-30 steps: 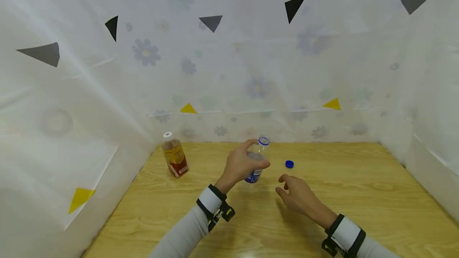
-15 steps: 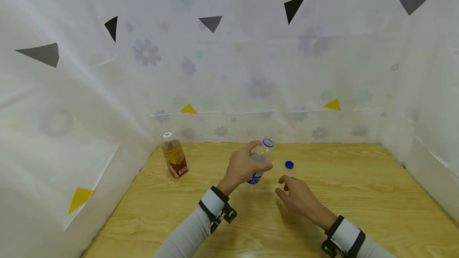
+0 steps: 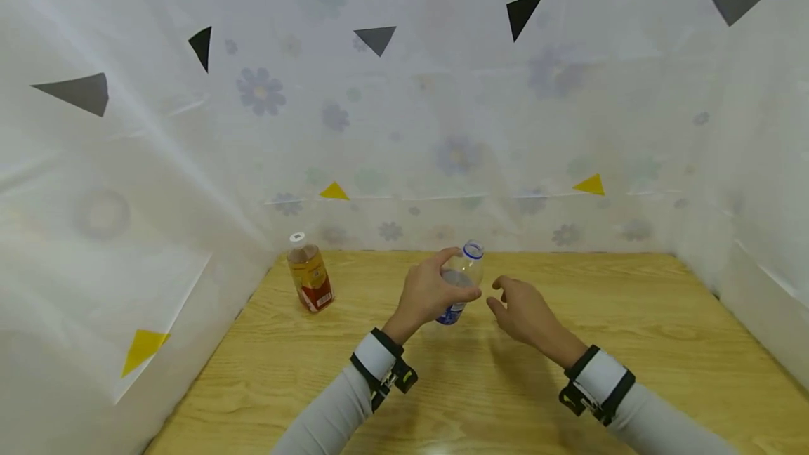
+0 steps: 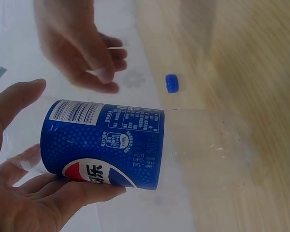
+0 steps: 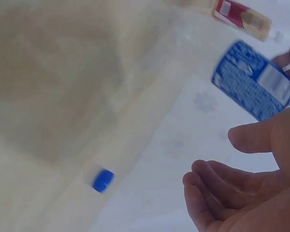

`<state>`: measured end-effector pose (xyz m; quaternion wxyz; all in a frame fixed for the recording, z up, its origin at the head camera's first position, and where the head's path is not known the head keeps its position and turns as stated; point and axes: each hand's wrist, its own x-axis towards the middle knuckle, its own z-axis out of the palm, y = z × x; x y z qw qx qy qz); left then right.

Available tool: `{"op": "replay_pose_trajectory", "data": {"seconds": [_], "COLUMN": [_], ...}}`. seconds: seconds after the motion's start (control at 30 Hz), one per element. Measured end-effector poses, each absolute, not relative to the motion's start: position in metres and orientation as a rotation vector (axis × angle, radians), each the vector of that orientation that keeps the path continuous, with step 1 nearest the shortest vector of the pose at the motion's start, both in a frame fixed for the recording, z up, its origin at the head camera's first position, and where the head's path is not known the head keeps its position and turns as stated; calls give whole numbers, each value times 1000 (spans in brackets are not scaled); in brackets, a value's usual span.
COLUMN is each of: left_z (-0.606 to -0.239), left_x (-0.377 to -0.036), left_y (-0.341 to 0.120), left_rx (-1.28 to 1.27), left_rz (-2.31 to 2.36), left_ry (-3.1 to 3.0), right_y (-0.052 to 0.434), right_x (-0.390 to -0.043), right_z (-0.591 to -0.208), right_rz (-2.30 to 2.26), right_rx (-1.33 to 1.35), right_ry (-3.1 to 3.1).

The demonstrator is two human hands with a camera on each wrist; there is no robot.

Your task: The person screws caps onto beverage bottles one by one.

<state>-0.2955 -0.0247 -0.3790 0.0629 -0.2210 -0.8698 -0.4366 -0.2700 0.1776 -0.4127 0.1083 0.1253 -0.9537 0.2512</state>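
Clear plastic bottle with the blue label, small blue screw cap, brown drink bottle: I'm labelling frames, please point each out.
clear plastic bottle (image 4: 106,145), left wrist view, blue label.
small blue screw cap (image 4: 171,83), left wrist view, its side.
brown drink bottle (image 3: 310,279), head view, label.

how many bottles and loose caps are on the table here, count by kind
bottles: 2, the clear bottle with a blue label gripped in the left hand and the capped tea bottle standing at the left
loose caps: 1, the blue cap lying on the table
total: 3

The clear bottle (image 4: 135,150) wears a blue label, the loose cap (image 4: 172,83) is blue, the table (image 3: 632,343) pale woodgrain.
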Motion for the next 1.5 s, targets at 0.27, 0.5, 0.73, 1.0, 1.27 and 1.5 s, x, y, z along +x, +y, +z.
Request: {"op": "replay_pose_trajectory", "data": {"seconds": [0.27,0.5,0.73,1.0,1.27,1.5], "left_z": [-378,-380,-380,-379,-380,-381], "left_x": [-295,-296,-295,-294,-294,-296], "left_y": [-23,-23,-20,-18,-19,-19], "left_rx": [-663,-649,-642,-625,-622,-630], "left_rz": [-1326,-1321,-1305,-1289,-1273,-1263], "left_ry": [-2630,-2628,-2641,-2642,-2642,-2635], "right_y": [180,184,194,200,196,196], "right_x": [-308,-335,-345,-346,-341,-342], "right_z": [-371,-379,-416,-452,-468,-470], "right_rz": [686,728,628,675,594,551], "right_rx": [282,134,-1,-138,-158,-134], "right_ry": [-2707,-2720,-2829,-2994,-3006,-2995]}}
